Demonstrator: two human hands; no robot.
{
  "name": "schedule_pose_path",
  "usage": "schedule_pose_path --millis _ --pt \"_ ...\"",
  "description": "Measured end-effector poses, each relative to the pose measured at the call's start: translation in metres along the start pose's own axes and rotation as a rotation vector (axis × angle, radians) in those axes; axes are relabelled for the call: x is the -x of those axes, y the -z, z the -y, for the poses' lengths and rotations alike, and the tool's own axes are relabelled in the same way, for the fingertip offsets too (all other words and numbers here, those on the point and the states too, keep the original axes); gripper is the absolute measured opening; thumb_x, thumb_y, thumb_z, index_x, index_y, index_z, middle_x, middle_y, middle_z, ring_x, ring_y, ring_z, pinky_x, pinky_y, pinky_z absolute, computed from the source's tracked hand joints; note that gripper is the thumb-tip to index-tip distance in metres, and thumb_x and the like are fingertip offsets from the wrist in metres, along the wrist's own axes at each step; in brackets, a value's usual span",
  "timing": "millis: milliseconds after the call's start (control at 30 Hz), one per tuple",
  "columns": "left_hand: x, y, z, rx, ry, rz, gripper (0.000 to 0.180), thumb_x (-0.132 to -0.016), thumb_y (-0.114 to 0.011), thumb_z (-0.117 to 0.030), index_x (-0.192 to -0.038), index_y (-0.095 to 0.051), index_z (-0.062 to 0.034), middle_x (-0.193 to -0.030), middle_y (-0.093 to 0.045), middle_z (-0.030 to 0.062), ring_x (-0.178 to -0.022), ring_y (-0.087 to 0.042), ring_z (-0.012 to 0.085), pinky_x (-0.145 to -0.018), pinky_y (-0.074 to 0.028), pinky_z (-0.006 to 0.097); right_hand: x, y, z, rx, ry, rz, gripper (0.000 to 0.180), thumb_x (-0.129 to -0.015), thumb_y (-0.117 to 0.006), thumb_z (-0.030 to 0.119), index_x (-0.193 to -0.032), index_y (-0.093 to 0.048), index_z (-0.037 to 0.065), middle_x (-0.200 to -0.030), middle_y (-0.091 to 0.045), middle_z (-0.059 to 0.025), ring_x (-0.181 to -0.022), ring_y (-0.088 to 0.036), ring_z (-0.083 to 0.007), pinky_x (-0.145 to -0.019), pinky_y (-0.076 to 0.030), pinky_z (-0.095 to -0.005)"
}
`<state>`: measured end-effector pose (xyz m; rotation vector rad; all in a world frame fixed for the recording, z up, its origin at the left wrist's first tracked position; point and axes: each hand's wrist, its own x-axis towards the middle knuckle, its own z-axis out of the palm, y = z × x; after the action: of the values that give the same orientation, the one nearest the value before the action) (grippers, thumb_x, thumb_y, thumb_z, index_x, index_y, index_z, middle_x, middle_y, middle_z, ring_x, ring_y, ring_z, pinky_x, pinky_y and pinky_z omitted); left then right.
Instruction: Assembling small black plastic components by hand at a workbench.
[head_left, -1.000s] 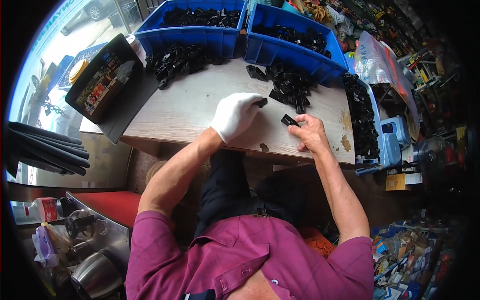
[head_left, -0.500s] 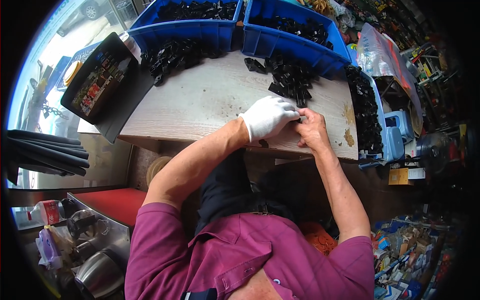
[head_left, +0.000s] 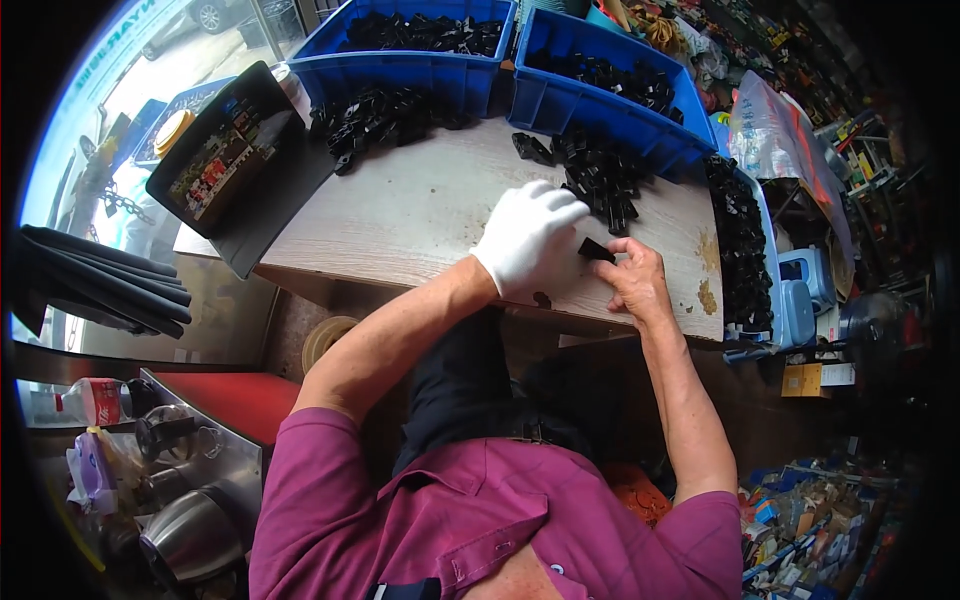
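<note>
Cluttered shop shelves and stacked goods ring a pale wood-grain worktable (head_left: 400, 215) that the person leans over from its near edge. At that near edge, right of centre, a small black moulded plastic part (head_left: 596, 249) sits between the two hands, raised just off the tabletop. It looks light, rigid and smooth-sided, so it should not bend or crush, though it could slip from a loose hold; its short ends seem the sensible places to take it, and that is roughly where both hands meet it. The left hand in a white cloth glove (head_left: 527, 243) closes over the part from the left, fingers curled forward and knuckles up, with the bare forearm slanting up from the lower left. The bare right hand (head_left: 634, 281) pinches the part's right end between thumb and fingertips, wrist resting near the table's edge and forearm coming almost straight up from below. Just beyond the hands lies a loose heap of similar black plastic pieces (head_left: 598, 178); another heap (head_left: 380, 115) lies toward the far left, and a long row of them (head_left: 742, 240) runs along the right edge. Two blue plastic bins (head_left: 590, 110) holding more black parts stand at the far side, and a black rectangular tray (head_left: 235, 165) of small mixed items overhangs the left corner.
</note>
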<state>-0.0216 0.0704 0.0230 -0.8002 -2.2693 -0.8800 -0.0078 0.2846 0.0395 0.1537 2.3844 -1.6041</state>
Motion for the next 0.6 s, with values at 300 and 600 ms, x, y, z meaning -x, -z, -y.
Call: schedule_pose_path --millis 300,600 --pt "-0.021 0.037 0.141 -0.950 0.284 0.096 0.025 -0.084 -0.062 -0.015 -0.107 -0.071 -0.0101 -0.107 -0.070 0.0112 -0.117 -0.059 0.0406 -0.103 -0.041 0.055 0.001 -0.006 -0.003 -0.101 0.063 -0.031 0.033 -0.082 -0.079 0.011 -0.108 -0.064 -0.003 -0.060 -0.054 0.0014 -0.042 -0.043 -0.0066 -0.034 -0.040 -0.0250" --pt "-0.016 0.026 0.120 -0.820 0.133 0.116 0.014 -0.083 -0.064 -0.012 -0.095 -0.072 -0.0133 -0.090 -0.072 0.0082 -0.094 -0.065 0.0288 -0.081 -0.047 0.045 0.001 0.004 -0.008 -0.127 0.076 -0.039 0.034 -0.083 -0.080 0.015 -0.106 -0.064 -0.003 -0.061 -0.056 -0.0006 -0.041 -0.044 -0.0062 -0.034 -0.041 -0.0245"
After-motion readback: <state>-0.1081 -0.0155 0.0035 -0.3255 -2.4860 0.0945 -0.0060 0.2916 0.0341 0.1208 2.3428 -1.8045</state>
